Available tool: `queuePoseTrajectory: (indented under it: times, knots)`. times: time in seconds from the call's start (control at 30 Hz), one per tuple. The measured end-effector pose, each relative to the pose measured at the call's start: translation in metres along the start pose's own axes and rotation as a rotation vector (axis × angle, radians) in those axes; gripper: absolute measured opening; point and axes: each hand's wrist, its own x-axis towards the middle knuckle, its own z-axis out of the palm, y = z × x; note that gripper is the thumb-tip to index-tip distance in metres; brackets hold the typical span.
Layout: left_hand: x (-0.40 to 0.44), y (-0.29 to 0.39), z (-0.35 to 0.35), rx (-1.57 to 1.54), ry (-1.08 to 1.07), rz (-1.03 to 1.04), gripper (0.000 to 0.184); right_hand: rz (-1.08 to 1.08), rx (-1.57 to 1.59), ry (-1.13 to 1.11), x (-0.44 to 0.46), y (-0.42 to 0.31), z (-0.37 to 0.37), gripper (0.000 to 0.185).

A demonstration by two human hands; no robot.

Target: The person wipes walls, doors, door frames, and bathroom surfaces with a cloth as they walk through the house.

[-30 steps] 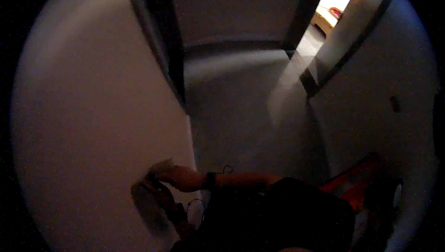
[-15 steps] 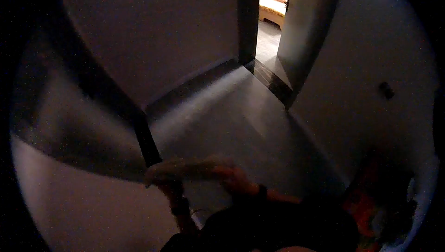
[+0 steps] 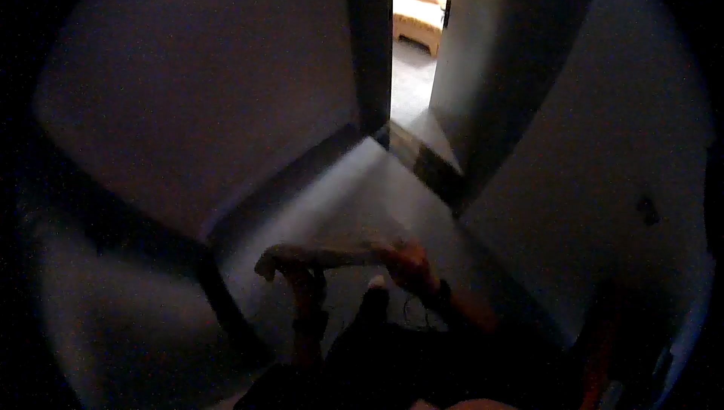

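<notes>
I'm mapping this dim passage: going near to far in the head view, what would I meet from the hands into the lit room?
Left hand and right hand holding a blurred pale item → doorway sill → low tan furniture in the lit room.

- White glare beside the open door
- Pale light streak on the floor before the door
- Left hand and right hand, nearer than the door: dim, blurred
- Grainy gloom, black curved edges farthest from it
</notes>
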Motion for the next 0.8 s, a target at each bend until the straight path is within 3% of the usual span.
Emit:
queuePoseTrajectory:
  times: [0.07, 0.1, 0.2, 0.33, 0.4, 0.5, 0.57, 0.67, 0.7, 0.77, 0.8]
  knots:
    - [0.033, 0.023, 0.041, -0.349, -0.175, -0.116, 0.039, 0.021, 0.112, 0.059, 0.034, 0.039, -0.024, 0.032]
    - [0.05, 0.023, 0.071, -0.363, -0.179, -0.132, 0.039, 0.073, 0.242, 0.147, 0.038, 0.054, -0.028, 0.036]
    - [0.126, 0.042, 0.139, -0.33, -0.555, -0.132, 0.031, 0.27, 0.16, 0.01, 0.062, 0.112, -0.059, 0.039]
    - [0.235, 0.149, 0.177, -0.175, -0.124, 0.307, 0.031, 0.264, 0.068, 0.0, 0.102, 0.177, -0.103, 0.045]
    - [0.288, 0.201, 0.176, -0.144, -0.028, 0.428, 0.031, 0.394, 0.095, -0.048, 0.116, 0.19, -0.133, 0.052]
    - [0.346, 0.233, 0.206, -0.326, -0.113, 0.341, 0.035, 0.443, 0.112, 0.031, 0.154, 0.227, -0.145, 0.054]
    - [0.383, 0.242, 0.231, -0.432, -0.281, 0.273, 0.043, 0.432, 0.074, 0.062, 0.185, 0.268, -0.157, 0.055]
    - [0.413, 0.212, 0.246, -0.249, -0.368, 0.276, 0.05, 0.403, 0.059, 0.082, 0.227, 0.315, -0.136, 0.058]
    - [0.427, 0.211, 0.253, -0.229, -0.376, 0.277, 0.05, 0.371, 0.064, 0.062, 0.247, 0.338, -0.135, 0.06]
    - [0.416, 0.173, 0.338, -0.188, -0.157, 0.242, 0.052, 0.348, 0.071, 0.041, 0.254, 0.412, -0.094, 0.063]
    - [0.422, 0.157, 0.361, -0.176, -0.169, 0.235, 0.052, 0.34, 0.079, 0.013, 0.272, 0.435, -0.094, 0.066]
